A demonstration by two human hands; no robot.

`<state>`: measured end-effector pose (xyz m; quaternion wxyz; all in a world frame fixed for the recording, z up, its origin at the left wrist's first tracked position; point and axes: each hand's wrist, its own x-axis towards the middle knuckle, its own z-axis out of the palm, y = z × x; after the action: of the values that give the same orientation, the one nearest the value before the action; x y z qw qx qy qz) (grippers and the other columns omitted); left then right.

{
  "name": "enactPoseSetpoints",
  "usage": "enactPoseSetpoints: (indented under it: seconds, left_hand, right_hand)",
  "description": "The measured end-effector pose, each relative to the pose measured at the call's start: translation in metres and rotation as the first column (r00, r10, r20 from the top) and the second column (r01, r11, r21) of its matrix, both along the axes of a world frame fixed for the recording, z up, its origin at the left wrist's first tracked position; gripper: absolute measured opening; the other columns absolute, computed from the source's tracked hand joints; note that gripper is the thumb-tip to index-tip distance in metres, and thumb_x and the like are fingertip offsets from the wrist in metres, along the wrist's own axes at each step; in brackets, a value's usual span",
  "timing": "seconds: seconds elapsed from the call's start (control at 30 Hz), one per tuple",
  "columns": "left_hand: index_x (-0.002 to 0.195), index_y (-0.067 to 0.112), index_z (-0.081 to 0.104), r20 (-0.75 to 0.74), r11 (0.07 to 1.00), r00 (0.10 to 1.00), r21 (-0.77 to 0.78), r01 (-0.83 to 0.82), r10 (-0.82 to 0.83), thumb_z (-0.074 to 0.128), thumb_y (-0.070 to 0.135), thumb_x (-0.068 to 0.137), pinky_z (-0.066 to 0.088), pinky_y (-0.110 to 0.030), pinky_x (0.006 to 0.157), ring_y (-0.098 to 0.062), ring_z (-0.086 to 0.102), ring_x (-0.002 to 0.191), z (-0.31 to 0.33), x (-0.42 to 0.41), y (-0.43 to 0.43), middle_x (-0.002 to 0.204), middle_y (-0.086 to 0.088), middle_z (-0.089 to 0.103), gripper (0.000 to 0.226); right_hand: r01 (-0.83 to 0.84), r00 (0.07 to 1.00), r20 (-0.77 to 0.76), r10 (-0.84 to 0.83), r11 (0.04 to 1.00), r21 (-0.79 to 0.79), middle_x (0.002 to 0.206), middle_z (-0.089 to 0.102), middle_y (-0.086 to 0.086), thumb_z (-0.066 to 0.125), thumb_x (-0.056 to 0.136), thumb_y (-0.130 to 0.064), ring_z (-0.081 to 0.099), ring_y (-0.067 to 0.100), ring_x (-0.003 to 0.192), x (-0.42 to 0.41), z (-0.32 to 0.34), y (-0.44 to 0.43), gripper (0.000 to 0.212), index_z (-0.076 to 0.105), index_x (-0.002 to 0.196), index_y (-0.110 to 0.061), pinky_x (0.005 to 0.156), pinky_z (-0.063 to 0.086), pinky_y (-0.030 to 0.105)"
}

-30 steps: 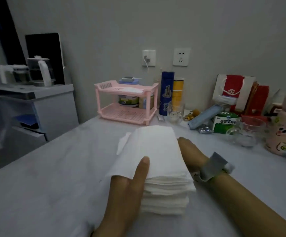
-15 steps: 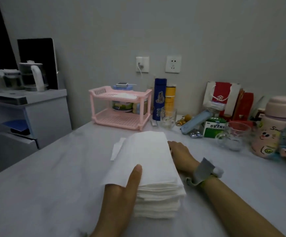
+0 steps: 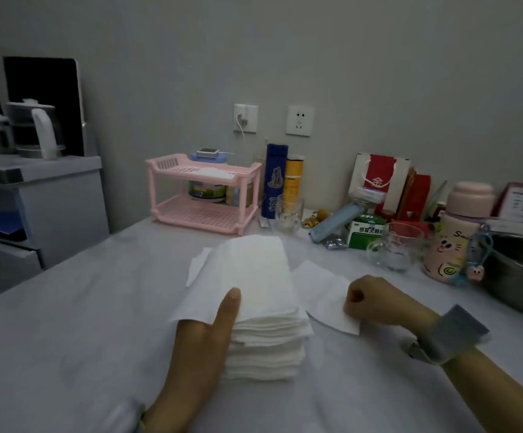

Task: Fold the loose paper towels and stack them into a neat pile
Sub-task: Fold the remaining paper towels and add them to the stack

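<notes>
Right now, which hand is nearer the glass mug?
Right. Right hand, pinching a loose towel, is just in front of the glass mug; left hand sits past the towel stack.
</notes>
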<state>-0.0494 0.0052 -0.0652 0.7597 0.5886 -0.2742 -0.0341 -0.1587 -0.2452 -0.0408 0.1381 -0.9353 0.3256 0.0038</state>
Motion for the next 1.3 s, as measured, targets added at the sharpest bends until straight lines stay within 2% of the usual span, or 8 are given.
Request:
enactPoseSetpoints:
  seconds: [0.27,0.43,0.6,0.8,1.0,1.1,1.2,1.3]
  left_hand:
    - [0.093,0.041,0.054,-0.001,0.999,0.999,0.008,0.032,-0.032,0.060,0.021,0.086,0.027,0.012,0.072,0.034,0.046,0.085,-0.003,0.001,0.001,0.081,0.044,0.059,0.021]
    - [0.106,0.035,0.054,-0.002,0.999,0.999,0.000,0.042,-0.042,0.060,0.021,0.086,0.027,0.012,0.072,0.034,0.046,0.086,-0.004,0.000,0.001,0.094,0.037,0.057,0.025]
    - [0.097,0.042,0.052,-0.006,0.998,0.998,-0.011,0.066,-0.066,0.060,0.018,0.086,0.028,0.012,0.071,0.033,0.047,0.084,-0.001,0.000,0.003,0.088,0.040,0.057,0.027]
    - [0.095,0.044,0.049,0.000,0.998,0.998,-0.020,0.061,-0.061,0.060,0.015,0.087,0.027,0.012,0.072,0.034,0.046,0.085,0.001,-0.001,0.003,0.098,0.036,0.053,0.032]
    - [0.106,0.038,0.048,-0.020,0.998,0.998,-0.010,0.062,-0.062,0.061,0.017,0.087,0.027,0.012,0.073,0.026,0.051,0.085,-0.001,0.001,0.003,0.102,0.033,0.051,0.031]
    - [0.098,0.043,0.049,-0.010,0.999,0.999,-0.013,0.053,-0.053,0.060,0.015,0.087,0.025,0.013,0.072,0.033,0.046,0.085,0.002,0.000,0.002,0.100,0.035,0.051,0.032]
    - [0.097,0.043,0.050,-0.005,0.999,0.999,-0.015,0.039,-0.039,0.062,0.013,0.086,0.025,0.013,0.074,0.027,0.050,0.085,0.003,0.000,0.003,0.101,0.035,0.051,0.035]
    - [0.100,0.043,0.050,-0.006,0.999,0.999,-0.003,0.050,-0.050,0.062,0.014,0.086,0.024,0.013,0.076,0.026,0.049,0.088,0.003,-0.001,0.002,0.102,0.037,0.051,0.034]
  right_hand:
    - [0.145,0.960,0.248,-0.129,0.988,-0.049,0.118,0.053,0.006,0.057,0.090,-0.031,0.052,0.019,0.104,0.004,-0.006,0.009,0.029,0.055,0.115,-0.016,0.086,0.043,0.027]
    - [0.436,0.900,-0.008,-0.436,0.900,0.002,0.113,0.053,0.009,0.059,0.080,-0.059,0.051,0.024,0.104,0.019,-0.012,-0.010,0.058,0.051,0.109,-0.010,0.078,0.040,0.028]
    - [0.217,0.953,0.146,-0.265,0.935,0.281,0.066,0.049,-0.001,0.069,0.082,-0.021,0.045,0.009,0.061,0.020,-0.001,-0.020,0.030,0.049,0.060,-0.015,0.054,0.034,0.017]
    - [-0.068,0.830,0.477,-0.289,0.797,0.600,0.089,0.067,0.008,0.070,0.077,-0.004,0.067,0.021,0.069,-0.010,0.040,-0.009,0.027,0.056,0.097,-0.014,0.055,0.054,0.026]
    - [-0.214,0.839,0.520,-0.157,0.785,0.582,0.095,0.072,0.010,0.073,0.063,-0.016,0.070,0.026,0.083,-0.025,0.091,0.009,0.046,0.060,0.107,-0.009,0.067,0.059,0.033]
    - [-0.207,0.851,0.520,-0.068,0.868,0.451,0.092,0.071,0.009,0.074,0.069,-0.020,0.069,0.022,0.078,-0.025,0.114,0.024,0.035,0.063,0.101,-0.012,0.059,0.056,0.025]
    - [-0.136,0.795,0.601,0.087,0.990,0.036,0.081,0.061,-0.005,0.071,0.078,-0.023,0.059,0.008,0.068,-0.017,0.128,0.046,0.016,0.057,0.085,-0.026,0.051,0.043,0.011]
    - [-0.176,0.710,0.549,0.441,0.866,-0.468,0.087,0.058,-0.013,0.072,0.078,-0.014,0.053,0.003,0.072,-0.008,0.122,0.077,0.027,0.053,0.084,-0.032,0.059,0.034,0.009]
